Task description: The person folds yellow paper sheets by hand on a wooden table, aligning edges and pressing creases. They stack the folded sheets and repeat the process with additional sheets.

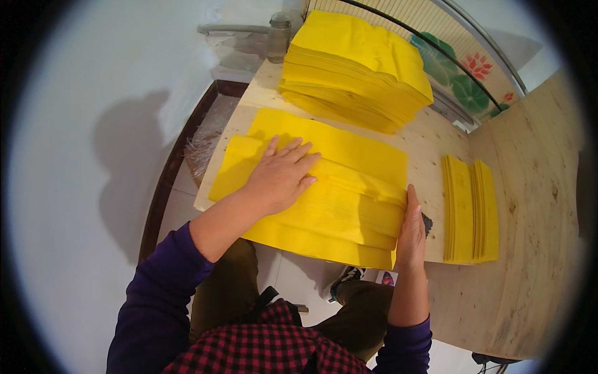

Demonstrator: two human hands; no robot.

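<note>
Several soft yellow sheets (349, 218), cloth or paper, lie across the wooden table in front of me. Their layers are folded and overlap, and the near edge hangs slightly past the table's front. My left hand (280, 177) presses flat on top of them, left of the middle, fingers spread. At their right edge my right hand (411, 240) stands upright on its side, fingers stretched out and the palm against the edge. A flat yellow sheet (374, 153) shows beyond the folded ones. Partly behind my right hand is a small dark grey thing (427, 224) whose kind is hidden.
A tall stack of yellow sheets (355, 56) stands at the back of the table (430, 143). Folded yellow bundles (458, 212) lie at the right, near a wooden panel (523, 280). A clear jug (279, 37) stands at the back left corner, close to the white wall (124, 81).
</note>
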